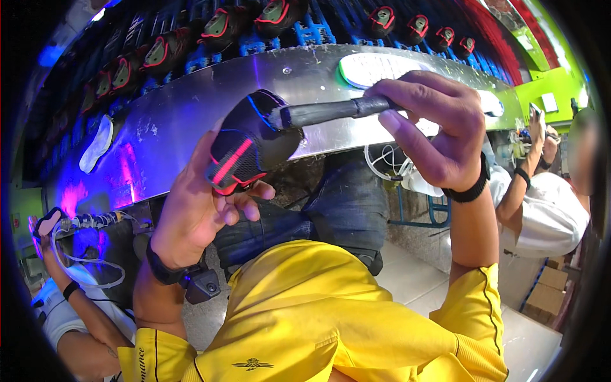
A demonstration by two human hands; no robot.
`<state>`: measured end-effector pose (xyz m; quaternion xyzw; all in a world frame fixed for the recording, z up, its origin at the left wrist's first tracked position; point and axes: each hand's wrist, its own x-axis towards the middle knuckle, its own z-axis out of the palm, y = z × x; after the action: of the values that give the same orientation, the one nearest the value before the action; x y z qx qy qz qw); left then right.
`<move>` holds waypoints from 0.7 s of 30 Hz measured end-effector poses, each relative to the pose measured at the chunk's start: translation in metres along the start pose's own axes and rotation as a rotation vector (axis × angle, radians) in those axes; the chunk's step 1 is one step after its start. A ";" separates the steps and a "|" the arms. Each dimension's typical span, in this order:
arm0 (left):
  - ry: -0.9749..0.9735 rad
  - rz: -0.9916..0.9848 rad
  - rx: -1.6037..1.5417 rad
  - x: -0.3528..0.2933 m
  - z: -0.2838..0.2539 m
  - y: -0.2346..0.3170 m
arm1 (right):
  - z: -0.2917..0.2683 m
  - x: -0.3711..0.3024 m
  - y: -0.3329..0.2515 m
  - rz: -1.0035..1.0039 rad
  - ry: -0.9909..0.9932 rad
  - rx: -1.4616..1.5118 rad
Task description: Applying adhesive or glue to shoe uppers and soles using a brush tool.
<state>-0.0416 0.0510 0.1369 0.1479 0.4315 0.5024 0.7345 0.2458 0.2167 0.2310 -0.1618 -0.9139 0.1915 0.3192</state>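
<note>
A black shoe upper (258, 130) with a red stripe and a thin blue line rests in my left hand (184, 216). The thumb and fingers hold it from below and behind, over the near edge of the metal bench. My right hand (439, 121) pinches the end of a long dark-handled brush (337, 111), which lies nearly level. Its bristle tip meets the upper along the blue line. Beyond the right hand, a white shoe sole (382, 67) with a green and blue rim lies on the bench.
The metal bench (210, 95) runs across in front, with another white sole (97, 145) at its left. Behind it, several black shoes (216, 28) sit on a blue rack (312, 32). People work on both sides; cardboard boxes (550, 280) are at lower right.
</note>
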 end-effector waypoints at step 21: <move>-0.049 -0.351 -0.360 0.003 0.022 -0.014 | 0.031 -0.044 0.034 0.106 0.124 0.223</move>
<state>-0.0154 0.0518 0.1397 -0.0504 0.3360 0.4323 0.8353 0.2640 0.2209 0.1698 -0.1851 -0.8557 0.2981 0.3804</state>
